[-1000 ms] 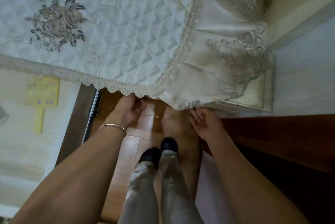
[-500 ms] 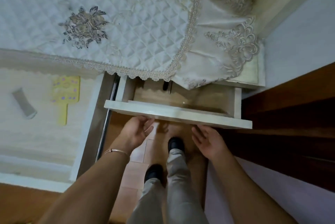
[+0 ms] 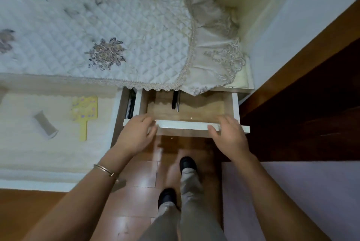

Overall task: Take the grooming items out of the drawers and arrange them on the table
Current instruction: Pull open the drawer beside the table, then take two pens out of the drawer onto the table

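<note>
A small wooden-bottomed drawer stands pulled out from under the quilted table cover. Inside it, a slim black item and a thin silver one lie side by side, their far ends hidden under the lace hem. My left hand grips the left end of the white drawer front, and my right hand grips its right end. To the left, a wide cream-lined drawer is open, holding a yellow hand mirror and a grey tube.
The cover's embroidered frill hangs over the table's right corner. A dark wooden panel lies close to the right of the small drawer. My feet stand on the wooden floor beneath the drawer.
The small drawer has come out from under the cloth. Both hands have shifted from below its front to on top of it. The view has tilted further back over the table.
</note>
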Motion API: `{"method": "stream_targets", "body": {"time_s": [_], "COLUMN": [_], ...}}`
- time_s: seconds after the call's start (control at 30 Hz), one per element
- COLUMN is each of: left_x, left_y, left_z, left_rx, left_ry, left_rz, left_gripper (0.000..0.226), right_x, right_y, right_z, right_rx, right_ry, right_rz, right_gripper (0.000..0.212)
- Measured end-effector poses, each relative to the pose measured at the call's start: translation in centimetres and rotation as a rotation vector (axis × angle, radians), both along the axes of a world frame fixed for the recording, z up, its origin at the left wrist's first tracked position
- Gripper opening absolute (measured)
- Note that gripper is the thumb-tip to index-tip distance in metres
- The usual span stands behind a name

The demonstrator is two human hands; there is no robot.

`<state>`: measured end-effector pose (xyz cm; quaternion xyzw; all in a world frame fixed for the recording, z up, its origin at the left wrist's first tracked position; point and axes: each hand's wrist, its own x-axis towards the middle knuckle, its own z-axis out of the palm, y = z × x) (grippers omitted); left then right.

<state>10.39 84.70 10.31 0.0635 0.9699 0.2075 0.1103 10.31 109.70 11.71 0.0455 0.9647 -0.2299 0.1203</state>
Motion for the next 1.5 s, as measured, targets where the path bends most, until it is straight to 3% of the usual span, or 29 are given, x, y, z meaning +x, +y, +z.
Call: {"method": "stream_targets", "body": {"time_s": [0.07,0.73,1.13,1.3,1.4,1.5], "left_x": [0.2,11.8,10.7,8.6,6.2,3.0], "left_y": [0.0,0.0,0.1,0.4,1.7,3.5], "left_z": [-0.6,-0.1,1.0,1.2,0.6,-1.3], "left_rx": [-0.032,0.097,0.125,-0.01,0.05,0.122], "left_ry": [-0.056,-0.137,-0.243,-0.198,-0.222,-0.304], "left_rz": [-0.02,0.047,0.115,0.119,0.167,0.236], "left_gripper": [0.046,0.028,0.023,0.023,0.023,0.021], "right_x": [0.2,13.5,12.6,10.9,8.1,5.0], "right_y": [0.3,-1.1,-0.5,-0.5,-0.4,-0.9], "right_z": [-0.7,-0.5,0.9,1.2,0.9,-0.5], "right_rx": [0.051,0.107,0.123,0.208,0.242,0.137], "right_ry": [-0.113,-0.149,-0.231,-0.197,-0.251,-0.255], "right_rz": [0.037,-0.05,0.047,0.015,-0.027,-0.05], "right_gripper": [0.038,0.043,0.042,0.033,0.028,0.025]}}
